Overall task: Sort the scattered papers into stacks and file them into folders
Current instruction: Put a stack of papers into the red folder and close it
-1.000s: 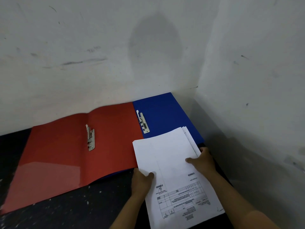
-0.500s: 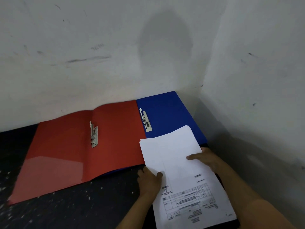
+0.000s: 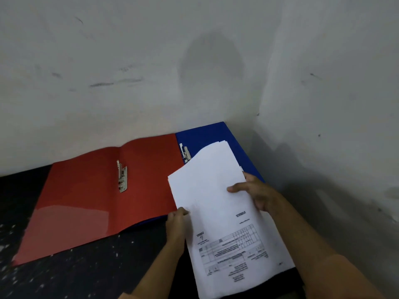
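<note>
A: What lay on the bench point(image 3: 90, 275), L to R?

B: Red folder point(image 3: 86, 203) open flat w/ its metal clip point(image 3: 122, 179). Next, blue folder point(image 3: 218, 134), also open, partly under the red one, in the corner by the wall point(image 3: 151, 61).

A: And the papers?

B: Stack of papers point(image 3: 218, 203) was held between both hands, far end over the blue folder. Left hand point(image 3: 176, 225) pinched the left edge, thumb on top. Right hand point(image 3: 257, 194) gripped the right edge, thumb across the top sheet.

A: Handling?

B: Light, floppy, prob. slippery; sheets already fanned at the far end. I'd say hold both long edges approx. mid-length, so nothing sags or slides.
</note>
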